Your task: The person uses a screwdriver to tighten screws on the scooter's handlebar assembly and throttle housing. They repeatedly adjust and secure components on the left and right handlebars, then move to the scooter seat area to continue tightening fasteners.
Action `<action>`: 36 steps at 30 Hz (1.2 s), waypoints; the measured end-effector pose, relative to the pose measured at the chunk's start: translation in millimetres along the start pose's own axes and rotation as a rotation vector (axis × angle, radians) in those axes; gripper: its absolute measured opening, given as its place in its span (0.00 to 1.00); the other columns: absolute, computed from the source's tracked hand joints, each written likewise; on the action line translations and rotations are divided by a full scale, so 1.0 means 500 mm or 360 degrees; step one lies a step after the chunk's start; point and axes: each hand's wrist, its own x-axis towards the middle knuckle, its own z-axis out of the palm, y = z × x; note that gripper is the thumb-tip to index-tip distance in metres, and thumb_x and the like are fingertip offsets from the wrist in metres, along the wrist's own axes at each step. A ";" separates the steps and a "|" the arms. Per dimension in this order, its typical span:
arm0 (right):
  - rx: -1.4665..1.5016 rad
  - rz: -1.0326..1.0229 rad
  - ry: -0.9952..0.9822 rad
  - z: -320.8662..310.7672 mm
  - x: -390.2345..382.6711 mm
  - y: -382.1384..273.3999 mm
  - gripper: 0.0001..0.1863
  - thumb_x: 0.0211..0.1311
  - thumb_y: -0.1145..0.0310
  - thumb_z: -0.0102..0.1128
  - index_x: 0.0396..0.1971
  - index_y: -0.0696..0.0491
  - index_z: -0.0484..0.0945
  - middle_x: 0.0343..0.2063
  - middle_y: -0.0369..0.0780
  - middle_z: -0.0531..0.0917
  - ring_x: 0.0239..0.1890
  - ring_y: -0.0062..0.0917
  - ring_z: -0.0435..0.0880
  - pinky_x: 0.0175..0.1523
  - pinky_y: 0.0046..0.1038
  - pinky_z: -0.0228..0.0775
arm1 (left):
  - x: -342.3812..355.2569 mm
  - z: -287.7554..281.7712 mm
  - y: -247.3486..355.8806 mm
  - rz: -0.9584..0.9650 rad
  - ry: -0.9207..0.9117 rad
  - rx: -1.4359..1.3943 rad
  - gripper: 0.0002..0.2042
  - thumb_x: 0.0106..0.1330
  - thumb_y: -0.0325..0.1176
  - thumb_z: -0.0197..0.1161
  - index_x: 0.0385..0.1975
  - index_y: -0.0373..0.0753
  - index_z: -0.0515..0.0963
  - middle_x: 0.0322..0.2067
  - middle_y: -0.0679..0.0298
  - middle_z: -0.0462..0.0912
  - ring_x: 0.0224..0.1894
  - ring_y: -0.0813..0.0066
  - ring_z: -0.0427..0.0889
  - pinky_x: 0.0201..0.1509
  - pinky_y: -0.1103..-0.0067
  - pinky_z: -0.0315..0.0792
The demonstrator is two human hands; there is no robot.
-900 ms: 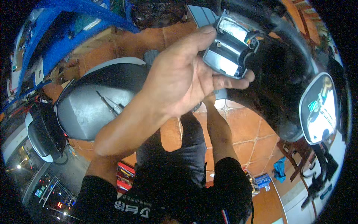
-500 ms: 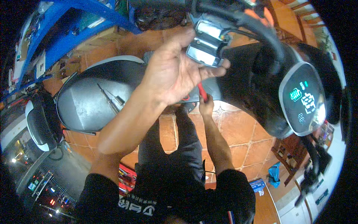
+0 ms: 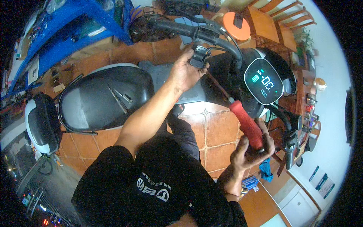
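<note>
My left hand (image 3: 185,75) reaches up to the handlebar (image 3: 176,28) of an electric scooter. Its fingers close around a small black switch housing (image 3: 198,58) with a cable, just below the bar. In my right hand (image 3: 247,153) is a screwdriver (image 3: 247,123) with a red handle, gripped near the handle's end. Its long shaft points up and left, and the tip lies by my left fingertips and the housing; whether it touches either cannot be made out. Beyond the shaft, the scooter's round-cornered display (image 3: 263,81) is lit.
Two slim metal tools (image 3: 120,99) lie on the black seat (image 3: 87,102). A blue shelf rack (image 3: 75,45) stands at the far left. An orange round object (image 3: 236,26) is beyond the handlebar. Wooden chairs (image 3: 281,19) stand far right, and a blue bag (image 3: 266,169) lies nearer.
My right hand has brought the red screwdriver up from low beside the seat towards the housing. The housing in my left hand has tilted, and the view has shifted, showing more of the handlebar.
</note>
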 end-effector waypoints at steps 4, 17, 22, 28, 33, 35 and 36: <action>-0.0087 -0.0148 -0.0041 0.079 0.041 0.002 0.28 0.62 0.66 0.62 0.55 0.54 0.56 0.51 0.57 0.73 0.49 0.39 0.77 0.49 0.36 0.76 | -0.005 0.038 -0.003 0.0025 0.0179 -0.0080 0.20 0.69 0.49 0.48 0.49 0.40 0.72 0.43 0.56 0.80 0.40 0.62 0.76 0.45 0.70 0.69; -0.0020 -0.0054 0.0000 0.108 0.030 0.025 0.25 0.61 0.69 0.61 0.52 0.51 0.56 0.51 0.57 0.72 0.53 0.41 0.75 0.55 0.39 0.72 | -0.009 0.051 -0.001 -0.0054 0.0251 -0.0053 0.25 0.71 0.56 0.44 0.48 0.39 0.74 0.37 0.56 0.80 0.32 0.68 0.75 0.35 0.77 0.70; 0.0054 0.0011 0.0071 0.113 0.019 0.036 0.24 0.57 0.72 0.64 0.47 0.51 0.58 0.49 0.56 0.73 0.53 0.45 0.75 0.55 0.42 0.72 | -0.006 0.070 -0.009 -0.0022 0.0394 -0.0025 0.26 0.71 0.56 0.43 0.48 0.38 0.74 0.36 0.56 0.80 0.29 0.69 0.74 0.31 0.76 0.69; 0.0104 0.0022 0.0078 0.123 -0.002 0.042 0.24 0.56 0.75 0.63 0.47 0.50 0.58 0.50 0.56 0.72 0.53 0.44 0.75 0.53 0.42 0.75 | -0.008 0.078 -0.011 -0.0019 0.0391 -0.0059 0.27 0.71 0.57 0.42 0.49 0.37 0.73 0.37 0.54 0.80 0.29 0.69 0.74 0.28 0.78 0.69; 0.0084 0.0025 0.0076 0.124 -0.009 0.044 0.25 0.56 0.75 0.63 0.47 0.50 0.58 0.49 0.56 0.72 0.53 0.44 0.75 0.54 0.43 0.74 | -0.011 0.078 -0.011 -0.0014 0.0378 -0.0068 0.27 0.71 0.56 0.42 0.49 0.37 0.73 0.37 0.53 0.80 0.29 0.69 0.74 0.28 0.79 0.69; 0.0072 0.0019 0.0075 0.125 -0.008 0.043 0.25 0.56 0.75 0.63 0.47 0.50 0.58 0.49 0.56 0.72 0.53 0.44 0.75 0.54 0.43 0.73 | -0.011 0.080 -0.010 -0.0019 0.0402 -0.0072 0.27 0.71 0.56 0.42 0.49 0.37 0.73 0.37 0.53 0.80 0.29 0.69 0.74 0.28 0.79 0.69; 0.0066 0.0016 0.0077 0.126 -0.008 0.042 0.25 0.56 0.75 0.64 0.47 0.50 0.58 0.50 0.56 0.72 0.53 0.44 0.75 0.54 0.43 0.73 | -0.012 0.081 -0.010 -0.0008 0.0394 -0.0064 0.26 0.71 0.56 0.42 0.49 0.38 0.73 0.37 0.53 0.80 0.29 0.69 0.74 0.28 0.79 0.69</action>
